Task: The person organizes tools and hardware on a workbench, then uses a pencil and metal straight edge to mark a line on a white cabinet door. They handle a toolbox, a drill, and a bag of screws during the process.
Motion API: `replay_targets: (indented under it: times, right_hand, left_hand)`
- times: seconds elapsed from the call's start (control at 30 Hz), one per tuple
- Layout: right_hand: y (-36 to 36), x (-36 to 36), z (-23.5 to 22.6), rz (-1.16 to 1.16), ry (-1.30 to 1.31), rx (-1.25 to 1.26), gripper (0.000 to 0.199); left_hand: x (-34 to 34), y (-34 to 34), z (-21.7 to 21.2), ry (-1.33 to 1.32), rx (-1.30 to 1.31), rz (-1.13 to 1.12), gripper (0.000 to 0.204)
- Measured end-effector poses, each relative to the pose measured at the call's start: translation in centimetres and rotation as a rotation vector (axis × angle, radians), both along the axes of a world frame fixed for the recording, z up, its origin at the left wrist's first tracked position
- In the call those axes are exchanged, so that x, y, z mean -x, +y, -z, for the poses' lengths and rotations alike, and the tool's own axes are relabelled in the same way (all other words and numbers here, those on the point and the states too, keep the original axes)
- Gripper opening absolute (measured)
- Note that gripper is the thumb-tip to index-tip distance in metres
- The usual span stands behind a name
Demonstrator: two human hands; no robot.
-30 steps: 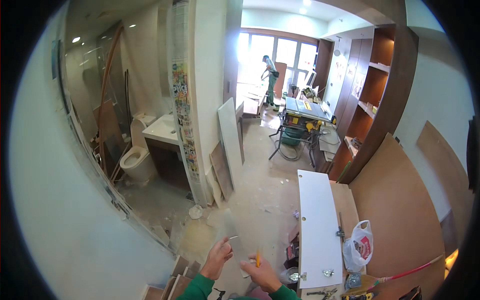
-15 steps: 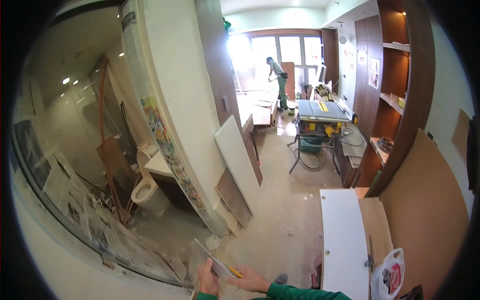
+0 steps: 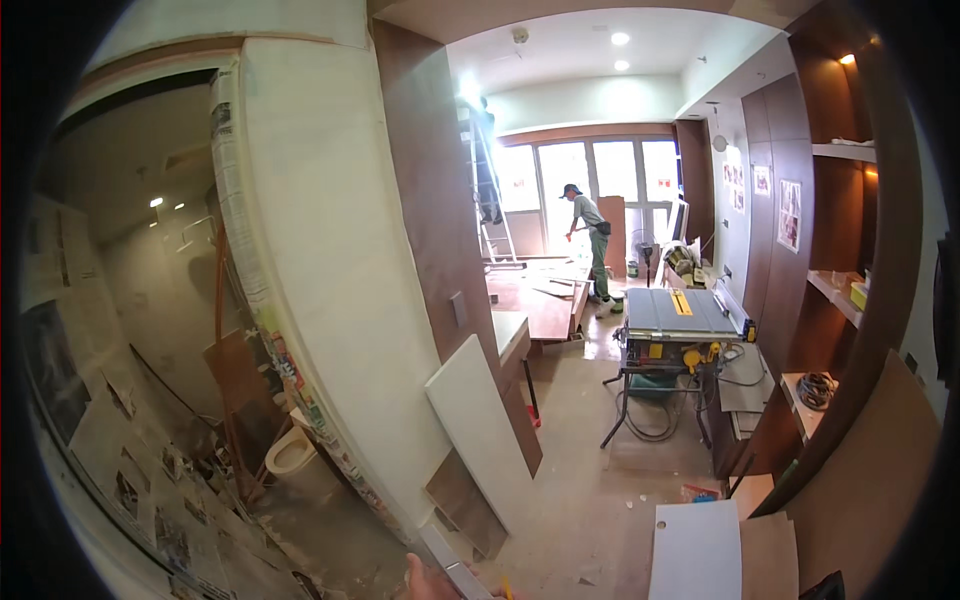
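At the bottom edge, my left hand [image 3: 428, 582] grips a narrow, flat, pale strip [image 3: 452, 563] that slants up and to the left. Only its thumb side shows; the other fingers are cut off. Just right of the strip, the tip of a thin yellow pencil-like tool [image 3: 507, 587] sticks up. My right hand, which holds it, is almost wholly below the picture.
Left, a papered opening shows a toilet [image 3: 291, 453]. A white board [image 3: 470, 425] leans on the wall ahead. A table saw [image 3: 680, 314] stands right of the walkway. Another person [image 3: 590, 225] bends over panels near the windows. White panel [image 3: 697, 552] lies lower right.
The view has tilted up, so both hands have sunk to the lower edge and the green sleeves have left the picture. The ladder and more ceiling now show.
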State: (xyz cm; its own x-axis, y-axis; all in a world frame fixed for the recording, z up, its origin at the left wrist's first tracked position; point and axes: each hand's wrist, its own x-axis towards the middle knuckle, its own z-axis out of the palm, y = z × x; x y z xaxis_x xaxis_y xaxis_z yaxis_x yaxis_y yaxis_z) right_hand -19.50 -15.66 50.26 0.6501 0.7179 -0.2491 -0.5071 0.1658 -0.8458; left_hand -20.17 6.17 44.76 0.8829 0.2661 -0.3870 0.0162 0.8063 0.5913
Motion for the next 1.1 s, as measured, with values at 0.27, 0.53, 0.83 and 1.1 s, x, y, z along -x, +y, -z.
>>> replay_targets:
  times: [0.27, 0.53, 0.83, 1.1]
  right_hand:
    - [-4.6, -13.7, -2.3, -0.073, 0.363, -0.241, 0.036]
    - [-4.4, -30.9, 5.1, 0.048, -0.157, 0.014, 0.057]
    - [-5.7, -44.1, -5.1, 0.049, -0.811, 0.33, 0.047]
    - [-9.9, -57.2, -7.1, -0.155, -0.901, 0.198, 0.038]
  left_hand:
    - [-15.6, -5.6, -4.9, -0.057, -0.104, 0.088, 0.089]
    - [-31.9, -6.3, -6.5, 0.089, -0.226, -0.054, 0.071]
    - [-41.4, -7.1, -6.9, -0.096, -0.255, -0.073, 0.078]
    - [-52.4, -13.2, -9.0, 0.022, -0.258, -0.061, 0.08]
